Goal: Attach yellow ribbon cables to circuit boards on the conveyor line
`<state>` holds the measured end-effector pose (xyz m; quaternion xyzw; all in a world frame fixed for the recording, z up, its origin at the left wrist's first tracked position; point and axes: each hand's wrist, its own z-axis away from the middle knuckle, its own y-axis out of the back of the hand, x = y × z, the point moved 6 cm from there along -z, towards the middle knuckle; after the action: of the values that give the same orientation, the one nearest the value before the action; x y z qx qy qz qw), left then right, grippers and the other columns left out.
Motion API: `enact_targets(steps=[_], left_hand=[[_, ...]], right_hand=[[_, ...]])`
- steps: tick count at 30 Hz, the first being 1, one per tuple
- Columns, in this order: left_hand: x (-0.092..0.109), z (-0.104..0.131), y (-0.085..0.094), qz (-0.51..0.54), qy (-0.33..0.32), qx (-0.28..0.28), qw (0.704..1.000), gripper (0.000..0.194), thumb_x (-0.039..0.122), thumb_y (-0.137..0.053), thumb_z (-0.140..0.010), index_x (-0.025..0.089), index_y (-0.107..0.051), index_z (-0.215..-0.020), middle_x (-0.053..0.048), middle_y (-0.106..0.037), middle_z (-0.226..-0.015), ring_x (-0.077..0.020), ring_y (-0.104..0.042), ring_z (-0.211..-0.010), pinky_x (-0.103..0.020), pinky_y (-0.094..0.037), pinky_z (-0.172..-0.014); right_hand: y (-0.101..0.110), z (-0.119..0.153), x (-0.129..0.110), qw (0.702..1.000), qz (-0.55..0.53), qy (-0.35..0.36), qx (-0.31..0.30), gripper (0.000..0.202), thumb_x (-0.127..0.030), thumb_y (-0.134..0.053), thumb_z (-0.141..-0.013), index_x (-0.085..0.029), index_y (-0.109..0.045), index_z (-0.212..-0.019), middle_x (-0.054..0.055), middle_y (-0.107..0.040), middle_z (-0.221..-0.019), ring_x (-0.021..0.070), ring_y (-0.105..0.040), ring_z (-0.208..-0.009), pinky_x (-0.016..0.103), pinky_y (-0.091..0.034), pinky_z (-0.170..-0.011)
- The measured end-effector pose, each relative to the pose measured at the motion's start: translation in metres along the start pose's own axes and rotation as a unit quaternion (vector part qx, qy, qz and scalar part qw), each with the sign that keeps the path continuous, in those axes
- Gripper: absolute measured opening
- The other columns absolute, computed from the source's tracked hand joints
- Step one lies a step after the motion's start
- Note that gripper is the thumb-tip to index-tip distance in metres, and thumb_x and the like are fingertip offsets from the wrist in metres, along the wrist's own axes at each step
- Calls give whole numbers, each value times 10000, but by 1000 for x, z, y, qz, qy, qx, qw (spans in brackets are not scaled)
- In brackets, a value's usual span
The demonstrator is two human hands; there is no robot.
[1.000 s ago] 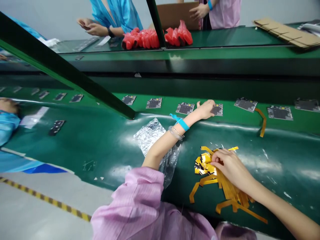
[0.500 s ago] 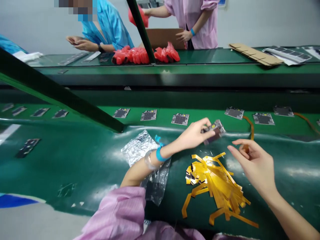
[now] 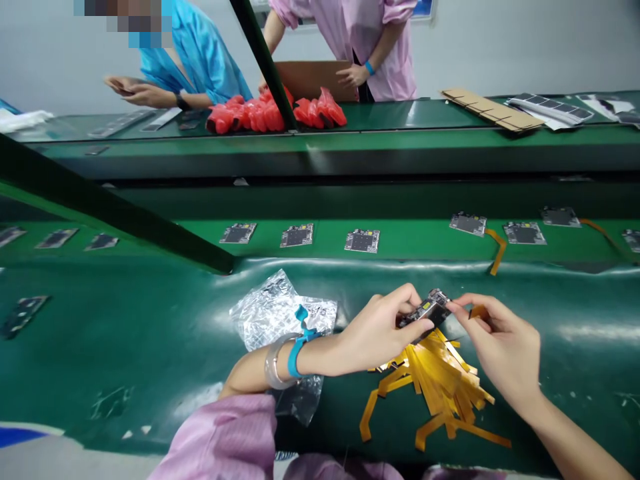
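My left hand [image 3: 383, 330] is closed around the edges of a small dark circuit board [image 3: 429, 312], held tilted above the bench. At the board's right end, the thumb and fingertips of my right hand [image 3: 505, 340] are pinched together. A bit of an orange flat flex cable [image 3: 479, 312] shows between those fingers; most of it is hidden. Beneath both hands lies a loose pile of orange flex cables [image 3: 440, 380], partly covered by the board and my left hand. A crumpled clear plastic bag [image 3: 280, 310] rests behind and under my left forearm.
Several circuit boards [image 3: 361, 241] lie along the green belt, one with an orange cable [image 3: 497, 252] attached. A dark green post [image 3: 150, 227] slants across the left. Another board [image 3: 24, 316] lies far left. Two people stand opposite, by red bags [image 3: 250, 113] and a cardboard box [image 3: 313, 80].
My left hand has lowered the circuit board, and my right fingertips have come up to its right end. Opposite, a person's arm with a red bag has gone down toward the bench.
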<state>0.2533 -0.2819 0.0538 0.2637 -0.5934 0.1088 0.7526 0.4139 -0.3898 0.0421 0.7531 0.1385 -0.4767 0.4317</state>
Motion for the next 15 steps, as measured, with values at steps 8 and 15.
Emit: enact_targets(steps=[8,15], left_hand=[[-11,-5,-1,161,28,-47,985,269,334,-685,-896,221,-442,-914,37,-577,-804,-101,-499,-675,-237,-381,-605],[-9,-11,1,186,79,-95,975,329,426,-820,-799,174,-649,-923,7,-653,-857,-110,-574,-731,-243,-446,-670]], right_hand=[[-1,11,-5,994,-48,46,-90,175,-300,-721,-900,-291,-657,-1062,-69,-457,-635,146,-456,-544,275,-432,-556],[4,26,-6,942,-207,-132,-227,298,-478,-608,-1003,-243,-644,-824,-17,-608,-675,133,-604,-500,248,-531,-491]])
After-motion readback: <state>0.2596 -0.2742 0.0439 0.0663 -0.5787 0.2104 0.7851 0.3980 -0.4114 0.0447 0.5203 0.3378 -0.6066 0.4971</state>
